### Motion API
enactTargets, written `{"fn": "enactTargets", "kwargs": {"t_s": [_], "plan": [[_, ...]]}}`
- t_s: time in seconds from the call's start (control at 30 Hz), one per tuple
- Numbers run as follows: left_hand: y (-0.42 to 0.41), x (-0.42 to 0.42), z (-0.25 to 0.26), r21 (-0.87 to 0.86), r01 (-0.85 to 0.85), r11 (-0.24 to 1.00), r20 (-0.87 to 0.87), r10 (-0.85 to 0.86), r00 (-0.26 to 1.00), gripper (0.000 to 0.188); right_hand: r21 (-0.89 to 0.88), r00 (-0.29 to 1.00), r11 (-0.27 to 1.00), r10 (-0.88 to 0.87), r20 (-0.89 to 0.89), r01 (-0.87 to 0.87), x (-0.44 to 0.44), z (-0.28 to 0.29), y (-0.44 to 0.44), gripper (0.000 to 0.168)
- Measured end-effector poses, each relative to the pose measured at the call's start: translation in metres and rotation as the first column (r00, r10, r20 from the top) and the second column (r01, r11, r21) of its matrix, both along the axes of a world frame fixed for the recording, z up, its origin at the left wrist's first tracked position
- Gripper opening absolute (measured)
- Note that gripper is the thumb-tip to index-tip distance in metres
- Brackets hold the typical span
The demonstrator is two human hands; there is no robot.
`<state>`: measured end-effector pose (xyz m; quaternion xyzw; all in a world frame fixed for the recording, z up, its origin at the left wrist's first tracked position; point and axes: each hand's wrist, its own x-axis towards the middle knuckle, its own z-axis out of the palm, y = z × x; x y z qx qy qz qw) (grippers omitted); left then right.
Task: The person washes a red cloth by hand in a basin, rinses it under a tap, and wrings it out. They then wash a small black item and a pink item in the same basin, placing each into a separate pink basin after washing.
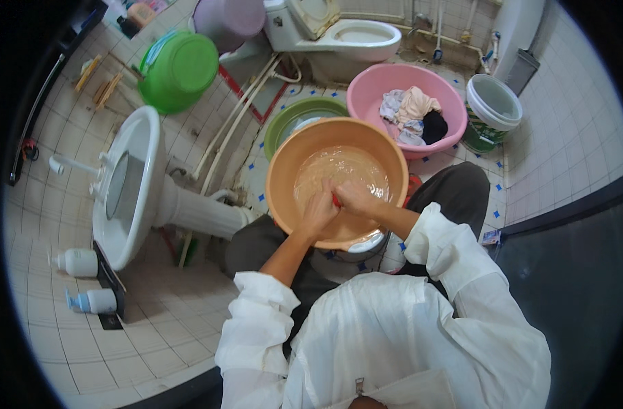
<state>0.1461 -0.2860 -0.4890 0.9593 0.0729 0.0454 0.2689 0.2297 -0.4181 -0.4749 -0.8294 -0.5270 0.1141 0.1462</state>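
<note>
An orange plastic basin [280, 168] holding water [342, 163] sits in front of me between my knees. Over the water, my left hand [319, 207] and my right hand [357, 197] are pressed together. Both are closed around a small red item [336, 200], probably cloth; my fingers hide most of it. A pink basin [365, 84] with several pieces of clothing [411, 112], pale and black, stands beyond to the right. Partly covered by the orange basin is a green basin [275, 133] with something whitish inside.
A pedestal sink [148, 168] stands at left, with pump bottles [81, 262] on a shelf beside it. A bright green basin [194, 66] and a purple tub [229, 20] hang above pipes. Farther off is a toilet [362, 41]; a white-rimmed bucket [493, 107] stands at right.
</note>
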Motion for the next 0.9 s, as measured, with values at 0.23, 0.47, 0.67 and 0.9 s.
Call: {"fn": "enactTargets", "kwargs": {"t_s": [0.23, 0.47, 0.67, 0.9], "plan": [[0.023, 0.015, 0.057, -0.008, -0.06, 0.998, 0.233, 0.06, 0.971, 0.062, 0.493, 0.976, 0.867, 0.037, -0.216, 0.076, 0.019, 0.06, 0.008, 0.055], [-0.008, -0.009, 0.093, 0.182, -0.018, 0.983, 0.123, -0.005, 0.992, 0.055, 0.402, 0.962, 0.914, 0.059, -0.265, 0.054, 0.007, 0.059, -0.013, 0.067], [-0.01, -0.012, 0.094, -0.12, -0.029, 0.992, 0.1, 0.041, 0.994, 0.087, 0.685, 0.91, 0.727, 0.247, -0.333, 0.054, -0.003, 0.055, -0.03, 0.066], [-0.013, -0.01, 0.107, -0.225, 0.099, 0.969, 0.339, -0.017, 0.94, 0.11, 0.782, 0.861, 0.462, 0.073, -0.503, 0.418, 0.039, 0.13, -0.055, 0.044]]}}
